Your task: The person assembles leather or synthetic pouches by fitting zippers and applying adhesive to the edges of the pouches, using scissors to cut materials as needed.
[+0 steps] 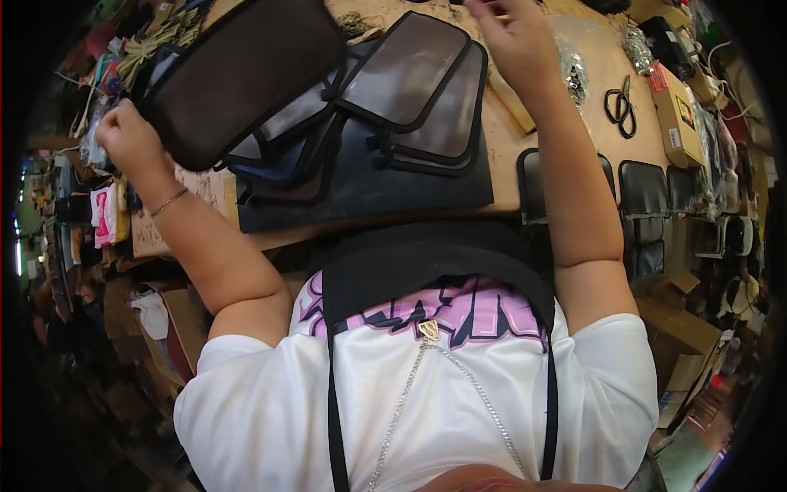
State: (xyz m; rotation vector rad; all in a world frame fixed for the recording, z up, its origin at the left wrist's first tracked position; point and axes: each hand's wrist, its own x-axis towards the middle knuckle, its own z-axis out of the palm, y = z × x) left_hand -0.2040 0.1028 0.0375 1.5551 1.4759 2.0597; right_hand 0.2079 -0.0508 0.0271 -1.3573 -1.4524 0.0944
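My left hand (129, 137), its fingers curled in, is beside the left edge of a large dark brown panel with black edging (250, 78). What it may be gripping is hidden. The panel overlaps several smaller grey panels with black edging (407, 70), piled at angles on a dark flat sheet (426, 189). Up at the top edge of the view, right of the pile, my right hand (515, 37) is raised with bent fingers pressed together. Its fingertips are partly out of frame.
Black-handled scissors (620, 108) lie on the wooden table (594, 49) at the right, near a yellowish box (676, 115). Several black pouches (642, 187) rest along the front right edge. Dry-looking strips (160, 49) are bundled at the back left. Cardboard boxes (676, 340) stand below.
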